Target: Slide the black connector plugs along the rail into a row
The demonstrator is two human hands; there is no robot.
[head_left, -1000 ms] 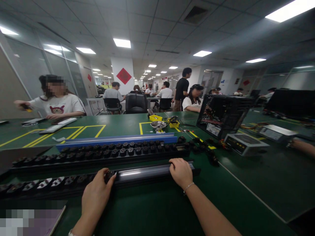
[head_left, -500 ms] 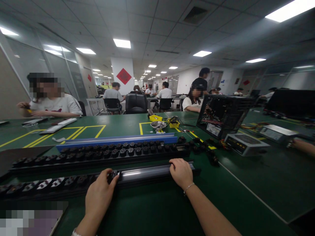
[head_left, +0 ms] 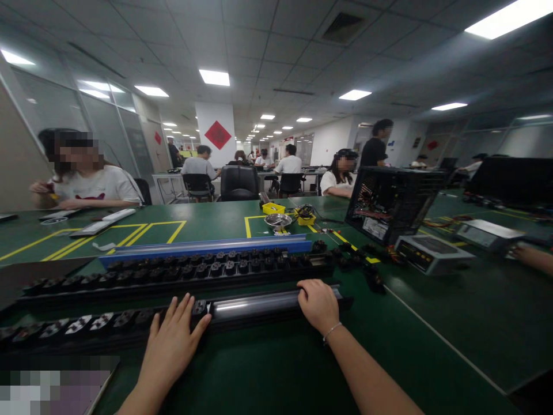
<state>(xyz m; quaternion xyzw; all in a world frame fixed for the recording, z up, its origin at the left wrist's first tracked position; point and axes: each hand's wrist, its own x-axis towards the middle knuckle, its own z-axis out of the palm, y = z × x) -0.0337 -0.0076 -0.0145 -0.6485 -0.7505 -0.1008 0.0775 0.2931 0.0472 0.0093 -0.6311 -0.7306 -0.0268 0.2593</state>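
A long black rail point(head_left: 263, 304) lies across the green table in front of me, its left part filled with a row of round black modules point(head_left: 101, 321). My left hand point(head_left: 175, 331) rests over the row with its fingers spread, the thumb beside the rightmost module point(head_left: 199, 307). To the right of that module the rail's channel shows bare and shiny. Near the rail's right end, my right hand point(head_left: 318, 302) has its fingers curled over the rail and grips it.
Behind lie a second module-filled rail point(head_left: 224, 276) and a blue rail point(head_left: 207, 246). Farther back are a metal bowl point(head_left: 277, 221), yellow trays point(head_left: 273, 208), an open computer case point(head_left: 389, 202) and a power supply point(head_left: 432, 252). Another person's hand point(head_left: 533, 255) is at the right edge.
My left hand has opened from a pinch at the rightmost module, its fingers spreading leftward over the row. My right hand has stayed still. The standing person in the background has moved right.
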